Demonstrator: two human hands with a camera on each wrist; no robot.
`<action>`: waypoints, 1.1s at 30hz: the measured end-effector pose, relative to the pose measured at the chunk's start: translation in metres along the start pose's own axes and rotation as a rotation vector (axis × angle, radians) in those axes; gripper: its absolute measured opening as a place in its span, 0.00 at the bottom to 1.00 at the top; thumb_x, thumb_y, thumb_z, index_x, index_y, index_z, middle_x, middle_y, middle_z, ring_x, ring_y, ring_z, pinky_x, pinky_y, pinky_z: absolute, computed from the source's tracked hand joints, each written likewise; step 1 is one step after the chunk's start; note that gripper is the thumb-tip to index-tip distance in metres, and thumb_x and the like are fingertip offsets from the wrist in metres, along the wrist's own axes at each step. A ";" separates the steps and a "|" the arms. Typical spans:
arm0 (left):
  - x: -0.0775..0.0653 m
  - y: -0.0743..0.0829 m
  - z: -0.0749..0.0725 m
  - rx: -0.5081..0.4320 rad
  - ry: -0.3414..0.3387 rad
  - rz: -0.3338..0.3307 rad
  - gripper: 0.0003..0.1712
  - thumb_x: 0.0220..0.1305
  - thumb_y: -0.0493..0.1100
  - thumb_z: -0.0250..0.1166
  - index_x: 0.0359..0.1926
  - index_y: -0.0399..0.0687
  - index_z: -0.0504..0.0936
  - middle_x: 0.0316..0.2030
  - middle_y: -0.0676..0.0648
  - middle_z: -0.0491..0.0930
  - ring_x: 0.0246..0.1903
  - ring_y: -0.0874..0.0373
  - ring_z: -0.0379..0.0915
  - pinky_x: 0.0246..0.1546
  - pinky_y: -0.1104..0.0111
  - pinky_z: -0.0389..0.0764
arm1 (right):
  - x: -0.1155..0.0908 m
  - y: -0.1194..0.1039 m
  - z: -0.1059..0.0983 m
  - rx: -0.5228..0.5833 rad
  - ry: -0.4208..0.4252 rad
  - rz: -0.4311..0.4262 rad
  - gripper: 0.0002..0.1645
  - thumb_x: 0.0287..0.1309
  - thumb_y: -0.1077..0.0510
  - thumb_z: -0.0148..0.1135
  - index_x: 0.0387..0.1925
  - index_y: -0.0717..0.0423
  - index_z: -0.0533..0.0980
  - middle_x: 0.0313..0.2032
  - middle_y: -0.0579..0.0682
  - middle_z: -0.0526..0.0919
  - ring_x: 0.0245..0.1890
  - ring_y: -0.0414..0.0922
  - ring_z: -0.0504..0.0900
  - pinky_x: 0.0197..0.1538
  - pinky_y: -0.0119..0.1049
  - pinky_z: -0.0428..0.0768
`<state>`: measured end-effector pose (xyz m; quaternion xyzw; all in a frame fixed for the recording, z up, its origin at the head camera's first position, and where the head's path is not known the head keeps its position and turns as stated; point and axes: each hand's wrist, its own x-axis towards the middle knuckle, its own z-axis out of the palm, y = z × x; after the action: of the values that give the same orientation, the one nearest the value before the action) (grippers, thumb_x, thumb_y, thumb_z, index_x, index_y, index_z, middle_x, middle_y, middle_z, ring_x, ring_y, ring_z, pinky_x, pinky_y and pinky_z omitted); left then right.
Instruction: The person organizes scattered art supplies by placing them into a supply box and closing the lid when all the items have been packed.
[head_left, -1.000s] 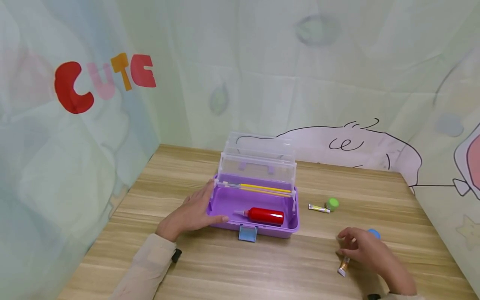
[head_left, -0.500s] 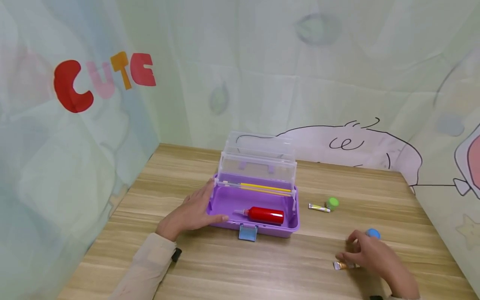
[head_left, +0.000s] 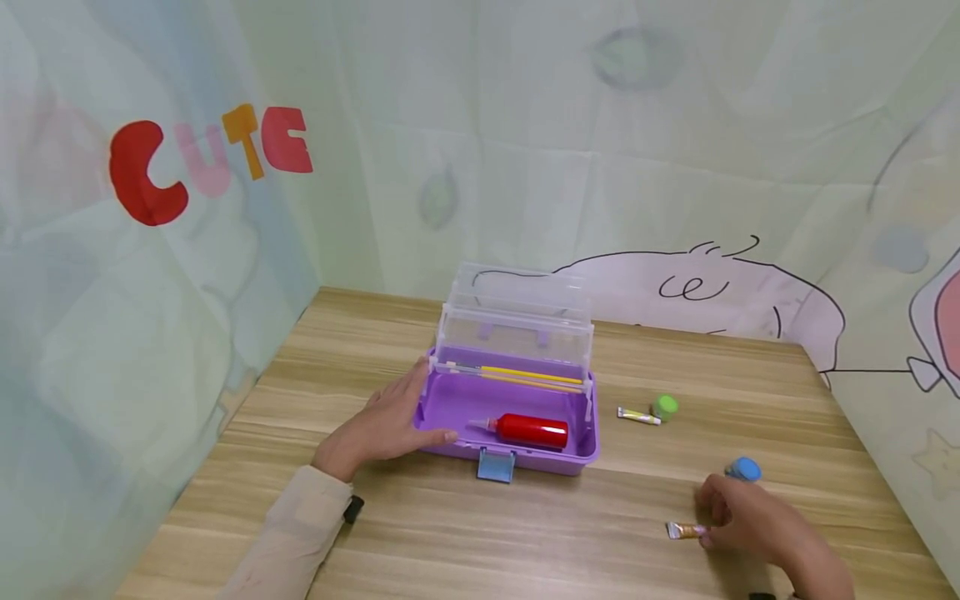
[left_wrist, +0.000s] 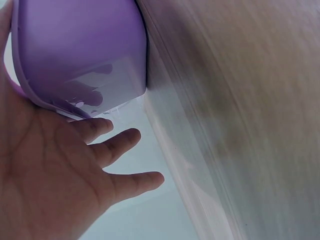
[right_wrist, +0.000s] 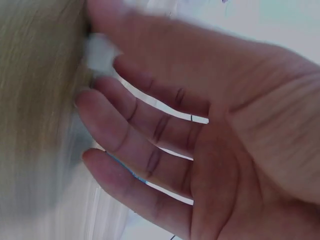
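Note:
My left hand (head_left: 386, 417) rests against the left side of a purple box (head_left: 588, 462), its fingers spread; in the left wrist view the palm (left_wrist: 50, 165) sits at the box's wall (left_wrist: 85, 50). The box's clear lid is raised. Inside lie a red squeeze bottle (head_left: 531, 431) and, further back, two slim brushes (head_left: 528, 377). On the right, my right hand (head_left: 761, 517) reaches down at an orange-brown paint tube (head_left: 684, 531), thumb right at one end of it. In the right wrist view the fingers (right_wrist: 135, 135) curve loosely, apart from the thumb.
A small blue-lidded pot (head_left: 744, 469) stands just beyond my right hand. Between it and the box are a green-lidded pot (head_left: 665, 407) and a yellow paint tube (head_left: 637, 416). Printed cloth (head_left: 525, 167) walls in the wooden table (head_left: 420, 533).
The orange-brown tube has swung from slanted to nearly crosswise on the table. My right hand has shifted right along it. My left hand and the box have stayed put.

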<state>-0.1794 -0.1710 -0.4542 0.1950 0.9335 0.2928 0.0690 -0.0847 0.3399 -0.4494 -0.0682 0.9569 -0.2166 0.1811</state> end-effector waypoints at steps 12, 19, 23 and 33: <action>-0.001 0.001 0.000 0.012 -0.013 -0.011 0.71 0.56 0.74 0.67 0.82 0.46 0.35 0.81 0.43 0.41 0.78 0.38 0.44 0.71 0.33 0.51 | 0.009 -0.007 0.002 -0.078 0.105 -0.058 0.18 0.57 0.50 0.74 0.42 0.55 0.79 0.33 0.42 0.81 0.35 0.39 0.79 0.36 0.38 0.80; 0.000 0.001 0.000 0.013 -0.018 -0.020 0.71 0.56 0.73 0.67 0.82 0.46 0.34 0.81 0.44 0.40 0.78 0.38 0.43 0.70 0.32 0.49 | 0.011 -0.012 0.006 -0.062 0.045 -0.001 0.14 0.53 0.55 0.77 0.38 0.51 0.79 0.27 0.39 0.79 0.29 0.36 0.75 0.32 0.33 0.75; -0.001 0.001 0.000 0.012 -0.014 -0.017 0.71 0.57 0.73 0.67 0.82 0.46 0.34 0.81 0.43 0.40 0.78 0.37 0.43 0.70 0.30 0.48 | 0.011 -0.012 0.007 -0.060 0.062 0.006 0.13 0.52 0.58 0.77 0.37 0.49 0.79 0.28 0.38 0.80 0.31 0.36 0.78 0.34 0.34 0.77; -0.001 0.000 0.000 0.011 -0.009 -0.005 0.72 0.56 0.75 0.66 0.82 0.45 0.35 0.81 0.43 0.40 0.78 0.38 0.43 0.71 0.33 0.51 | 0.009 -0.009 0.006 -0.058 0.061 0.052 0.18 0.50 0.50 0.79 0.38 0.51 0.80 0.30 0.39 0.82 0.34 0.37 0.79 0.37 0.37 0.79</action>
<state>-0.1783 -0.1711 -0.4539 0.1945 0.9353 0.2865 0.0728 -0.0904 0.3271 -0.4532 -0.0417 0.9693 -0.1862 0.1552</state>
